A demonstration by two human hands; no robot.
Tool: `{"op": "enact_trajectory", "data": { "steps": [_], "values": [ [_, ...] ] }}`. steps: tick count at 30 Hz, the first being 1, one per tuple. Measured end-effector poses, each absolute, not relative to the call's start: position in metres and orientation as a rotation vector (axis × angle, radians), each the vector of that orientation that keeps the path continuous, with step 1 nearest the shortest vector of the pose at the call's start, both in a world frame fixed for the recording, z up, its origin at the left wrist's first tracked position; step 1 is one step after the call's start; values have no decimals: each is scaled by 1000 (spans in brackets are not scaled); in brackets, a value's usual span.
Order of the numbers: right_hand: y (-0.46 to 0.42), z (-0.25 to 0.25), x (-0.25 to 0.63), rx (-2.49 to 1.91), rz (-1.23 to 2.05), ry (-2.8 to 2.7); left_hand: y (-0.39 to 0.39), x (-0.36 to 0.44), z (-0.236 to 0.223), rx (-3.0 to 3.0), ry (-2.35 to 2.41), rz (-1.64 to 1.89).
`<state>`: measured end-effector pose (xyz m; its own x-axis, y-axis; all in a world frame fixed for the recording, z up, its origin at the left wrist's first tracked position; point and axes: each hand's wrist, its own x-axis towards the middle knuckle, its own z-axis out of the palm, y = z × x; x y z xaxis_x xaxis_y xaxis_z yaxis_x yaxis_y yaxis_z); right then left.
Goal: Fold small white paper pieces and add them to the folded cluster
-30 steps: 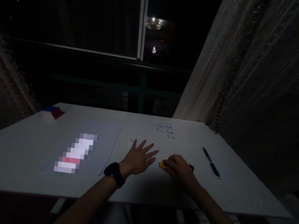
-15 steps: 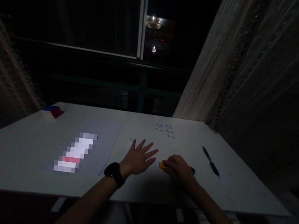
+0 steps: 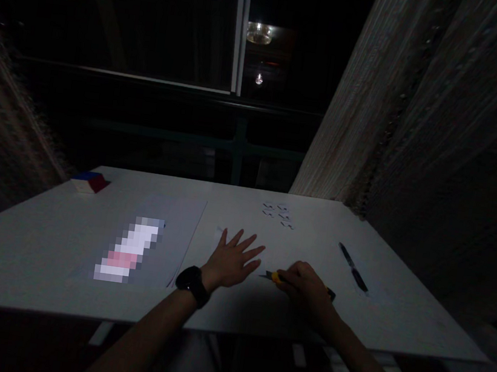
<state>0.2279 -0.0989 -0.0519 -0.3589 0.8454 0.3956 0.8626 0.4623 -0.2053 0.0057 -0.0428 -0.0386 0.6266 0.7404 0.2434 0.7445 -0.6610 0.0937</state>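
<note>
The left hand (image 3: pixel 233 262) lies palm down near the middle of the white table (image 3: pixel 400 316), its fingers straight and spread widely apart, and it grips nothing. On the left wrist there is a black watch (image 3: pixel 192 285). Just beyond the fingers of this hand, a small edge of thin paper (image 3: pixel 219 231) can be seen, but it is pale on pale, and how far it goes under the palm I cannot tell.

The right hand (image 3: pixel 306 284) is to the right of it, with the fingers bent and closed around a yellow and black cutter knife (image 3: pixel 276 277). The knife is held low over the table — its blade is out and points to the left hand, near the thumb but apart from it. Whether the tip touches the surface is too dark to say. The black rear end of the knife comes out behind the right hand.

Farther back are several small paper pieces (image 3: pixel 278 214) with dark marks, in a little group. A dark pen (image 3: pixel 353 267) lies slanted at the right side. On the left is a large sheet (image 3: pixel 181 229) with a bright blurred patch on it — and behind, near the far left corner, a coloured block (image 3: pixel 89 183).
</note>
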Motion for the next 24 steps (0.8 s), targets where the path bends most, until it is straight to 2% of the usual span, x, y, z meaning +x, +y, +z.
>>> {"op": "enact_trajectory", "data": {
  "steps": [5,24],
  "values": [
    [-95,-57,221,-1366,-171,-2287,-43,5,-38,-2836,-1295,-410],
    [-107,-64,218,-1453,-214,-2301,-42,7,-40,-2824,-1285,-442]
  ]
}}
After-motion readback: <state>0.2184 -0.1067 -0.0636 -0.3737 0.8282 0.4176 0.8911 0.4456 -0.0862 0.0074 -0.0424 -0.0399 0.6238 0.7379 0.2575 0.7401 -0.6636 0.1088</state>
